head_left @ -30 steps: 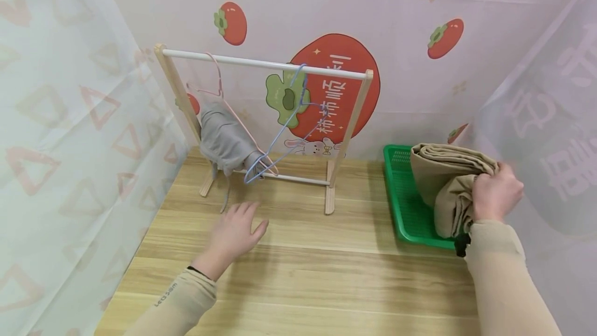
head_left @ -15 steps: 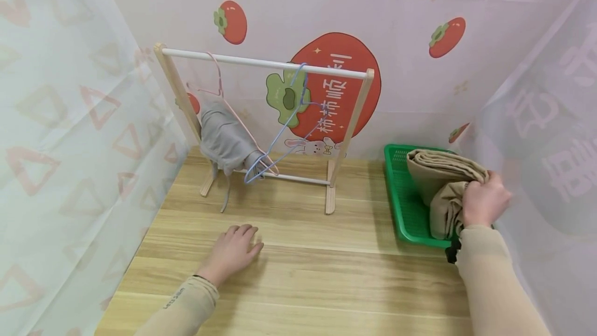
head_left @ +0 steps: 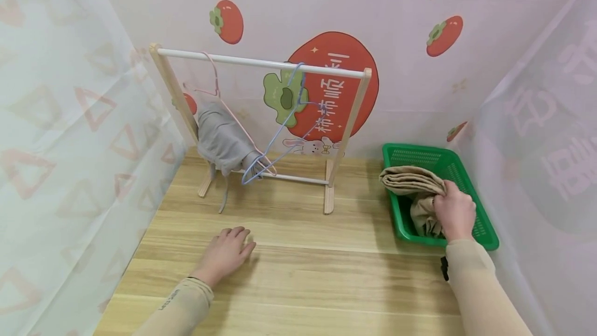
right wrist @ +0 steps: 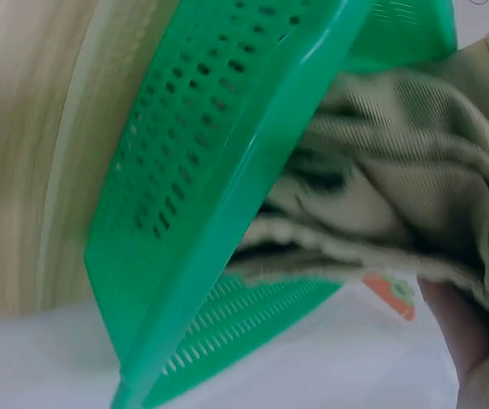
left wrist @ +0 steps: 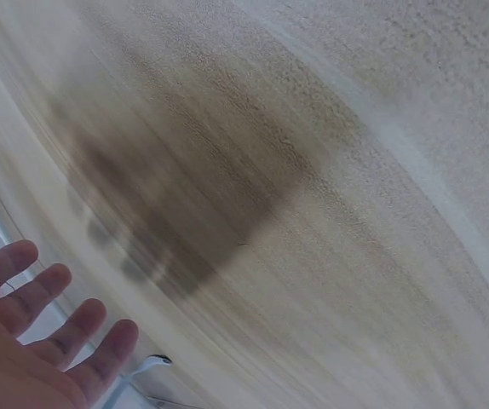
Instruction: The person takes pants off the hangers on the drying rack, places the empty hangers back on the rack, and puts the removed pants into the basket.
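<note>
"What's the right hand [head_left: 454, 210] gripping?"
"A folded khaki garment [head_left: 412, 181], hanging into the green basket [head_left: 415, 156]; the wrist's over its near rim."
"And the left hand [head_left: 225, 254]?"
"Holding nothing, palm down, fingers loose, left of the basket."

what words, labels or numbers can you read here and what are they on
"柿柿顺利" on the large red fruit print, last character crossed by the white rail
"Lets S…" on the left sleeve, remainder too blurred
Right wall: pale characters, too faint to read
</note>
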`<control>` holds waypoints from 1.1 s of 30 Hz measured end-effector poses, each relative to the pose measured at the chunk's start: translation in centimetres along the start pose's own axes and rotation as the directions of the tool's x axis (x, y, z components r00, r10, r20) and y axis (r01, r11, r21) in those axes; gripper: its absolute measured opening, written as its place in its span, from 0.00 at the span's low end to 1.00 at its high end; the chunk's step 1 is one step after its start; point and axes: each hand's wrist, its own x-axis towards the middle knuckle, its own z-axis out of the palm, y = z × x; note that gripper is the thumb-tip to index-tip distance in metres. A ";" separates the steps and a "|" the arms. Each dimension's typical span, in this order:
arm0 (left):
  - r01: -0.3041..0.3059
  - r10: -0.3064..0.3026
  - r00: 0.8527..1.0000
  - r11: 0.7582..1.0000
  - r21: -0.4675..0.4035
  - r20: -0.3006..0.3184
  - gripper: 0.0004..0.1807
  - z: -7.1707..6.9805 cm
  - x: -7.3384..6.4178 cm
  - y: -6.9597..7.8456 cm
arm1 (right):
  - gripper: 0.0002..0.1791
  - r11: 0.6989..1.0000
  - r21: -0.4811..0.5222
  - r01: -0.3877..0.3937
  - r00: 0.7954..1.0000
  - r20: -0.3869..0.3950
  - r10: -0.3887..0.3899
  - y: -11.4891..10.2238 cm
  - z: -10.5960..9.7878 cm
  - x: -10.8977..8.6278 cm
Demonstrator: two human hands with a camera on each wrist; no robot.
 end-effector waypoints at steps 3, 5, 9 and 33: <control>0.002 -0.002 1.000 1.000 -0.006 0.002 0.29 -0.1 0.0 -0.1 | 0.22 0.997 -0.026 0.073 0.987 0.149 -0.068 0.0 -0.6 -0.5; 0.008 -0.008 1.000 1.000 -0.008 0.009 0.29 -0.2 0.0 -0.2 | 0.23 0.992 -0.036 0.123 0.963 0.246 -0.110 -0.1 -0.8 -0.8; 0.013 -0.013 1.000 1.000 -0.015 0.009 0.29 -0.3 0.1 -0.4 | 0.25 0.980 -0.027 0.197 0.890 0.423 -0.167 -0.2 -0.8 -0.8; 0.018 -0.018 1.000 0.999 -0.035 -0.007 0.26 0.8 -0.1 -1.3 | 0.07 0.994 0.054 0.098 0.868 0.484 -0.112 0.5 1.0 0.4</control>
